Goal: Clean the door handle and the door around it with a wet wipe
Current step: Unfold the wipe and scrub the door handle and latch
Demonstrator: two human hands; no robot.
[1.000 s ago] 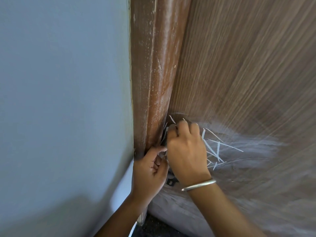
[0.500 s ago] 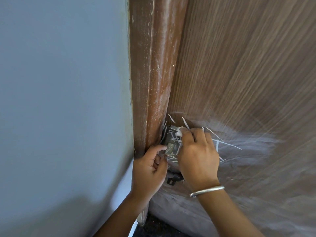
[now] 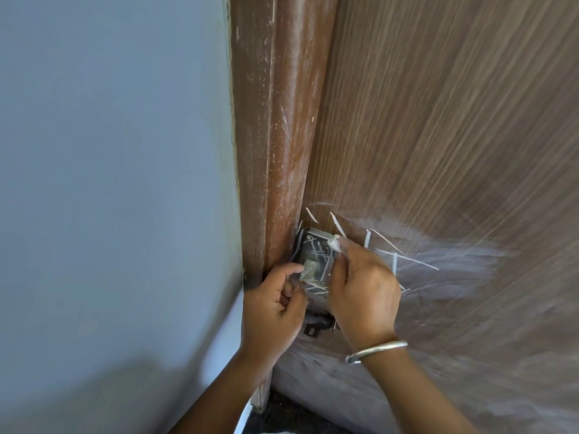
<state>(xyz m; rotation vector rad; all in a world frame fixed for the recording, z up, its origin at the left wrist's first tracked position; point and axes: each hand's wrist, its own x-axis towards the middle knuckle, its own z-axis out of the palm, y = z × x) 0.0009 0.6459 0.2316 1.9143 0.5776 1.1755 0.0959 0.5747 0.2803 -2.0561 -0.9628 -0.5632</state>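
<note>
The wipe (image 3: 334, 244), soft and limp, sits pinched in the right hand's (image 3: 363, 286) fingers against the rigid handle (image 3: 313, 255) on the door (image 3: 438, 151); the left hand's (image 3: 272, 305) curled fingers touch the handle, grip unclear.

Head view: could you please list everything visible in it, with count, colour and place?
wall: 1, blue-grey, left.
door frame: 1, reddish brown with pale scuffs, centre.
door: 1, brown wood grain, right.
door handle: 1, grey metal, on the door beside the frame.
white streaks: several, white, on and around the handle.
dark fitting: 1, black, below the handle, partly hidden.
wet wipe: 1, white, bunched at the handle's upper right.
bangle: 1, silver, right wrist.
left grip: the left hand, fingers curled, thumb tip at the handle; hold unclear.
right grip: the right hand, pinches the wipe.
</note>
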